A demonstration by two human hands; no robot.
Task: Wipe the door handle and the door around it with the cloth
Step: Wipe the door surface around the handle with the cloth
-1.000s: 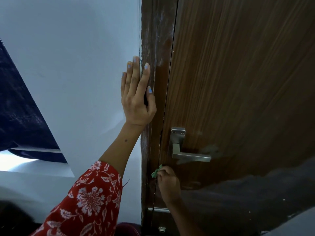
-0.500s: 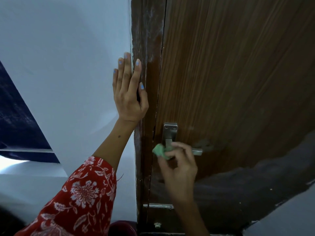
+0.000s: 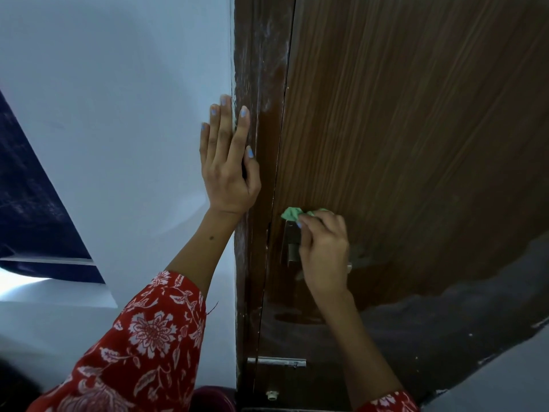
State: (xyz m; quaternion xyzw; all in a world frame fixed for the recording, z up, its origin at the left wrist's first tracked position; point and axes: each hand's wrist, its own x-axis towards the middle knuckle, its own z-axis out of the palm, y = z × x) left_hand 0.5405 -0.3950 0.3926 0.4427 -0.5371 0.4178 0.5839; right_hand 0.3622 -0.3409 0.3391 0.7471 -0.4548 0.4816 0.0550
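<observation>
A brown wooden door [image 3: 401,129] fills the right half of the view. Its metal handle [image 3: 291,242] is mostly hidden behind my right hand [image 3: 323,251]; only the backplate and the lever's tip show. That hand is closed on a small green cloth [image 3: 292,214], pressed against the door just above the handle plate. My left hand [image 3: 227,165] lies flat, fingers together and straight, on the dark door frame [image 3: 255,84] where it meets the wall.
A white wall [image 3: 118,114] takes up the left side. A dark blue panel [image 3: 29,188] sits at the far left. Low on the door is a metal bolt [image 3: 279,361]. A dark shadowed patch covers the door's lower right.
My right hand has carried the cloth up from below the handle, across the lever, to just above the backplate. My left hand has stayed flat on the frame.
</observation>
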